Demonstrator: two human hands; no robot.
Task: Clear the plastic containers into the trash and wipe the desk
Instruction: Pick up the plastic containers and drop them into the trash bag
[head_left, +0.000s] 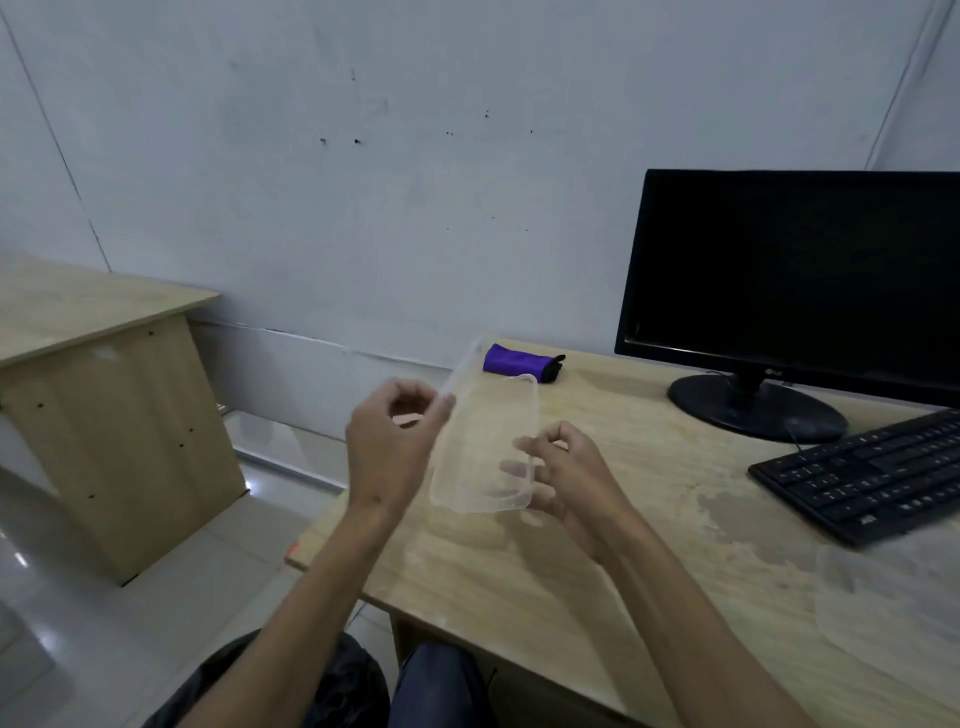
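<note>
I noted both hands, left hand (387, 447) and right hand (563, 470), gripping a clear container (485, 449) above the surface (597, 571), seemingly for binning.

- only thing I can read is the little LG logo on my monitor (795, 275), bottom bezel
- keyboard (872, 470) key legends are too blurry

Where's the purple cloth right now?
In the head view, the purple cloth lies at the desk's far left corner by the wall, left of the monitor.
</note>
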